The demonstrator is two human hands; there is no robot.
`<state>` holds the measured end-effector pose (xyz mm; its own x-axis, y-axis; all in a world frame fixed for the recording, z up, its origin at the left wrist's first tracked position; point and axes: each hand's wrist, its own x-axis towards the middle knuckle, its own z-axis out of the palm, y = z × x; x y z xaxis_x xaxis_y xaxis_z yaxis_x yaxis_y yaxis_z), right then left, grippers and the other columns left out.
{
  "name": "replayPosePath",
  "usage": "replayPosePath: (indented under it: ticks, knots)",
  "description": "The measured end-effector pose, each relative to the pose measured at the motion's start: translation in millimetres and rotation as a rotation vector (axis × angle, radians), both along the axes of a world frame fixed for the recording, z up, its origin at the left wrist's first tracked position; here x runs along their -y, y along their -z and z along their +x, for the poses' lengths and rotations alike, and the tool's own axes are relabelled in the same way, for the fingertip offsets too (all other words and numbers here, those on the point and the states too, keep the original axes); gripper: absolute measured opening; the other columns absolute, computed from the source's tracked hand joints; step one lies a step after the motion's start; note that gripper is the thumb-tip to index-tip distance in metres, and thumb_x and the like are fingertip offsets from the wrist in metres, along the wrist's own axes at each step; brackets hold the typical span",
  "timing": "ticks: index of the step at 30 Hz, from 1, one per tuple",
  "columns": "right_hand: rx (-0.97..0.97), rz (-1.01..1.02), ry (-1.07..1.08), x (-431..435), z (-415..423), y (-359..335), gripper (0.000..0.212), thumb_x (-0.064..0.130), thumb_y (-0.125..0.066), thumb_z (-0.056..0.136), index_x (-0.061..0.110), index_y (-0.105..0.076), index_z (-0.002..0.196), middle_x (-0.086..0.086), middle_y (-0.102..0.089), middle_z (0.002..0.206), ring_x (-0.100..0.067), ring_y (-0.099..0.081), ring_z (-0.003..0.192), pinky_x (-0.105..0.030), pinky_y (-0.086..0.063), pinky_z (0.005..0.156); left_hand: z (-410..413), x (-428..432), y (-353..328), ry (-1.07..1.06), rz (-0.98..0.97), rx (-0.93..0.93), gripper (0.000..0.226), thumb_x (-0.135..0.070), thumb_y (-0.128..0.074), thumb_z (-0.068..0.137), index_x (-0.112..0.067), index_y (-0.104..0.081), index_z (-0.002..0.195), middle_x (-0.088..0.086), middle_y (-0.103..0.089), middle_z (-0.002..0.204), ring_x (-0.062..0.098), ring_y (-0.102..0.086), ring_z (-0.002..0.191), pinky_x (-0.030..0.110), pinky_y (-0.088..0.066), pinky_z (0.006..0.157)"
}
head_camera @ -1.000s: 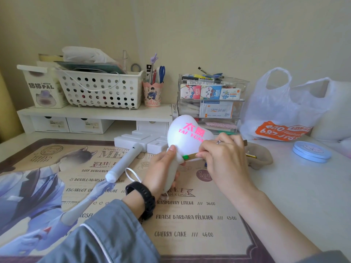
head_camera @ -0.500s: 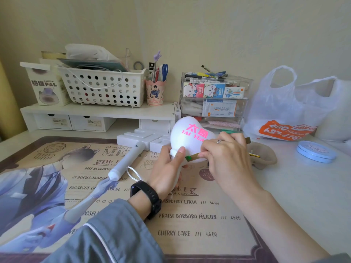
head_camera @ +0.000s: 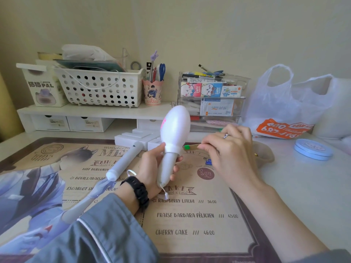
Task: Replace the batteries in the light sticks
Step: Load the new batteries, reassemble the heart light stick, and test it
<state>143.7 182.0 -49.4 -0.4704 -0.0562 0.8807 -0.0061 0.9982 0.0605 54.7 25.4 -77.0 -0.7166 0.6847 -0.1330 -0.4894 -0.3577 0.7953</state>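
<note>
My left hand (head_camera: 153, 169) grips the grey handle of a white light stick (head_camera: 173, 137) with a bulb-shaped head and pink lettering, held upright above the desk mat. My right hand (head_camera: 229, 154) pinches a small screwdriver with a green tip (head_camera: 188, 147), its tip just right of the stick's white collar and a little apart from it. A second light stick's white handle (head_camera: 123, 162) lies on the mat to the left, its strap loop beside my left wrist.
A printed desk mat (head_camera: 190, 215) covers the desk. White foam blocks (head_camera: 136, 137) sit behind the sticks. A beige pouch (head_camera: 266, 154) and a blue round tin (head_camera: 313, 149) lie at the right, near a plastic bag (head_camera: 288, 107). A shelf with a white basket (head_camera: 98, 88) and clear drawers (head_camera: 212, 103) lines the back.
My left hand turned the light stick so its lettering faces left and raised it upright. My right hand drew the screwdriver slightly right, off the collar.
</note>
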Motion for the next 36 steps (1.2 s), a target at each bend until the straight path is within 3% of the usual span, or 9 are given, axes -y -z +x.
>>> replayPosePath:
  ticks: [7,10,17,21,25,28,31,33,36]
  knots:
    - [0.033,-0.007,-0.065,-5,-3,3,0.021,0.036,-0.063,0.082,0.020,-0.071,0.071,0.011,-0.067,0.066,-0.021,-0.047,0.080,-0.032,-0.026,0.085,3,-1,0,0.008,-0.121,-0.107,0.041,-0.035,-0.035,0.098,-0.003,-0.061,0.097,0.011,-0.059,0.068,0.017,-0.044,0.043,0.015,-0.032,0.037]
    - [0.076,-0.009,-0.082,-7,-5,6,0.023,0.037,-0.058,0.082,0.021,-0.070,0.070,0.009,-0.065,0.063,-0.024,-0.050,0.077,-0.032,-0.028,0.084,7,-5,1,-0.066,-0.210,-0.232,0.042,-0.035,-0.029,0.100,-0.006,-0.056,0.113,0.009,-0.061,0.062,0.017,-0.043,0.042,0.016,-0.032,0.037]
    - [0.090,0.042,0.010,1,-6,7,0.028,0.028,-0.055,0.084,0.016,-0.064,0.061,0.003,-0.063,0.059,-0.026,-0.050,0.067,-0.035,-0.029,0.071,11,-12,8,-0.198,-0.339,-0.500,0.039,-0.032,-0.020,0.102,-0.012,-0.047,0.122,0.010,-0.058,0.068,0.019,-0.042,0.044,0.022,-0.034,0.040]
    - [0.114,0.045,0.048,1,-6,10,0.024,0.019,-0.066,0.082,0.015,-0.061,0.059,0.002,-0.060,0.058,-0.027,-0.048,0.067,-0.035,-0.028,0.069,9,-14,10,-0.216,-0.390,-0.551,0.040,-0.033,-0.020,0.102,-0.014,-0.047,0.123,0.010,-0.058,0.068,0.020,-0.042,0.044,0.022,-0.034,0.041]
    - [0.100,-0.001,0.027,5,-3,6,0.016,0.021,-0.072,0.074,0.018,-0.065,0.060,0.003,-0.054,0.054,-0.024,-0.048,0.065,-0.034,-0.028,0.069,9,-9,6,-0.123,-0.398,-0.480,0.052,-0.052,-0.025,0.098,-0.010,-0.049,0.116,0.006,-0.053,0.063,0.012,-0.044,0.040,0.019,-0.035,0.039]
    - [0.135,-0.241,-0.055,4,-2,3,0.011,0.032,-0.067,0.074,0.027,-0.067,0.065,0.009,-0.061,0.061,-0.020,-0.052,0.069,-0.036,-0.032,0.075,7,-7,3,-0.068,-0.236,-0.366,0.054,-0.052,-0.031,0.097,-0.005,-0.052,0.116,0.009,-0.057,0.076,0.013,-0.047,0.045,0.019,-0.037,0.037]
    - [0.093,-0.510,-0.155,-5,0,-2,0.007,0.034,-0.065,0.074,0.030,-0.070,0.071,0.010,-0.061,0.061,-0.020,-0.055,0.073,-0.049,-0.044,0.079,7,-6,-1,-0.049,-0.069,-0.229,0.048,-0.046,-0.029,0.100,-0.008,-0.059,0.102,0.004,-0.064,0.069,0.013,-0.045,0.044,0.015,-0.034,0.034]
    - [0.069,-0.527,-0.160,-8,2,-6,0.007,0.034,-0.065,0.074,0.029,-0.070,0.072,0.011,-0.059,0.060,-0.021,-0.055,0.074,-0.052,-0.045,0.077,7,-5,-3,-0.048,-0.024,-0.204,0.047,-0.045,-0.028,0.100,-0.010,-0.060,0.099,0.006,-0.064,0.066,0.014,-0.042,0.043,0.014,-0.032,0.034]
    - [0.082,-0.374,-0.118,-3,4,-6,0.008,0.035,-0.067,0.074,0.028,-0.071,0.070,0.017,-0.047,0.060,-0.019,-0.052,0.075,-0.036,-0.035,0.081,7,-4,-3,-0.046,-0.039,-0.210,0.050,-0.047,-0.024,0.100,-0.012,-0.060,0.099,0.007,-0.061,0.065,0.014,-0.040,0.042,0.014,-0.031,0.034]
